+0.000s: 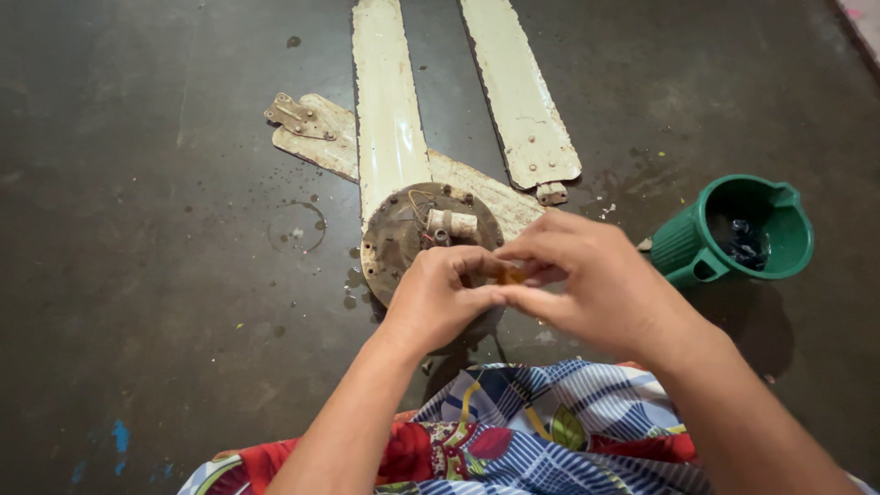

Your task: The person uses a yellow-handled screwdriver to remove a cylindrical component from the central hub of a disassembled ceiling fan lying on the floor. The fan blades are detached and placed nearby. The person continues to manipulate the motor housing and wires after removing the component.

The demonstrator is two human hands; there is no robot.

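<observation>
Something small and orange (510, 274) sits pinched between your two hands, too hidden by your fingers to tell what it is. Your left hand (438, 298) curls its fingertips around it from one side, and your right hand (587, 275) closes thumb and forefinger on it from the other, so both hands meet right over the near edge of the round fan motor (403, 234). That motor lies flat on the dark floor (137, 275), rusty, with a small white part and thin wires on top. Three worn cream fan blades (390, 110) lie beyond it, two pointing away from you and one lying crosswise under them. Well off to your right stands a green plastic jug (710, 240), tilted, with something dark inside. Your patterned cloth (541, 431) covers your lap below your wrists.
</observation>
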